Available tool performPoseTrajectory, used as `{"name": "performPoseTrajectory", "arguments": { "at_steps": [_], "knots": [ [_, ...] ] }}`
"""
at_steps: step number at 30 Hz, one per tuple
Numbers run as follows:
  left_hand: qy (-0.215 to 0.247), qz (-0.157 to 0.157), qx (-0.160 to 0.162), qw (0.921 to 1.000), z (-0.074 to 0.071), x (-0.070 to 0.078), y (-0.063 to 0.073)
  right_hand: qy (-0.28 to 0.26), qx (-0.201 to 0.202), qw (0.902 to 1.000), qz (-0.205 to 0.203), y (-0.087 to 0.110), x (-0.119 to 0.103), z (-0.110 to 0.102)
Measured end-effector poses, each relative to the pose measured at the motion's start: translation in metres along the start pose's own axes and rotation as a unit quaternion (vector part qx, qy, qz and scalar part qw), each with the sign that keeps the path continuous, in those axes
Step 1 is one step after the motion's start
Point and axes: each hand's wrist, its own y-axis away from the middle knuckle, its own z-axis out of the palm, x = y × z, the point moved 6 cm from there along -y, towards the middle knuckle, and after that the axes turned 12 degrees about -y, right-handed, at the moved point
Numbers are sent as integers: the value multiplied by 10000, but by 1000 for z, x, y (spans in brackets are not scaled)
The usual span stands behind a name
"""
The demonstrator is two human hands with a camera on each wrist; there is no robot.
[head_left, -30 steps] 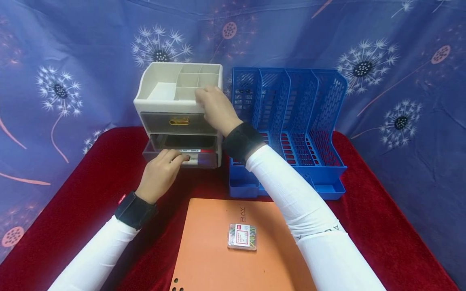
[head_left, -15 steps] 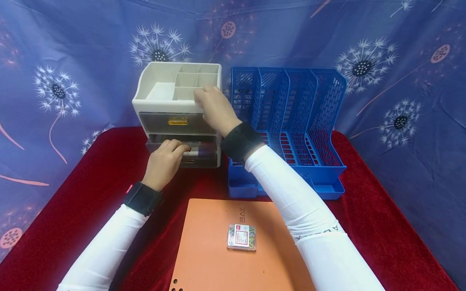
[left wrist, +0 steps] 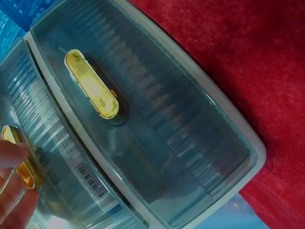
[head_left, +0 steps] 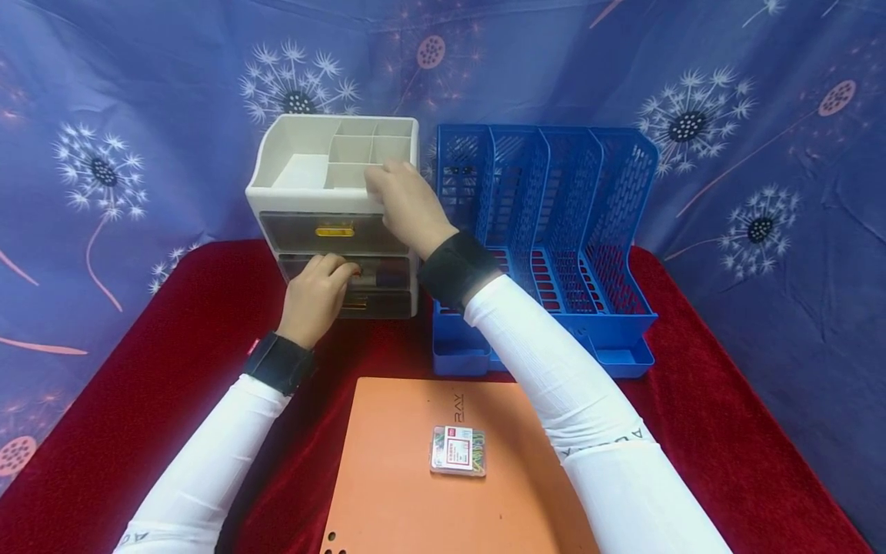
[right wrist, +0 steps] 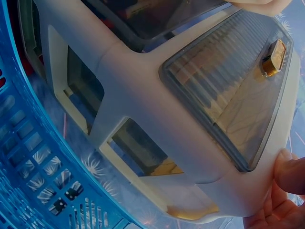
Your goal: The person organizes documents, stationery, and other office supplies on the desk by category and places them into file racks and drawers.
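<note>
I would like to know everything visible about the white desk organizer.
The white desk organizer, apparently plastic, stands upright on the red cloth, left of the blue rack. The open top has one large compartment and several small ones. Below are three drawers with smoky fronts and gold handles; a barcode label shows through the middle drawer, whose handle the left hand holds. Whether that drawer is fully shut is unclear. The right hand grips the front top rim.

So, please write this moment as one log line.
left fingers: pinch middle drawer handle; right fingers: grip organizer rim; clear case: on orange board
</note>
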Motion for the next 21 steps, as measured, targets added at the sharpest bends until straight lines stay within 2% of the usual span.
{"name": "performPoseTrajectory", "arguments": {
  "at_steps": [14,17,21],
  "knots": [
    [23,-181,-221,9996,4,-3,-3,4,9,10000,19,0,0,1],
    [72,-81,-165,9998,3,-1,0,19,14,10000,4,0,0,1],
    [91,286,-99,9995,-1,5,5,18,23,10000,-29,0,1,0]
  ]
}}
